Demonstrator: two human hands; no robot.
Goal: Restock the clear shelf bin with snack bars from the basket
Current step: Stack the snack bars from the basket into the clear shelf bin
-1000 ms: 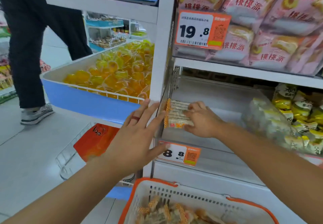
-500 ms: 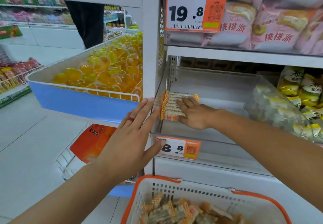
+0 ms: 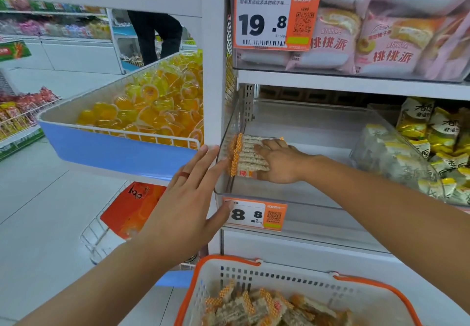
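Nearest the viewer, a white basket with an orange rim holds loose snack bars, well below both hands. Above it, the left hand is spread flat, fingers straight, grasping nothing; its fingertips touch the outer left corner of the clear shelf bin, and its thumb lies on the 8.8 price tag. Inside the bin, just right of those fingertips, the right hand rests palm down, fingers straight, pressing a row of bars against the bin's left wall. Right of this hand sits a bin of yellow packets. Above are pink pastry bags; left, orange jelly cups.
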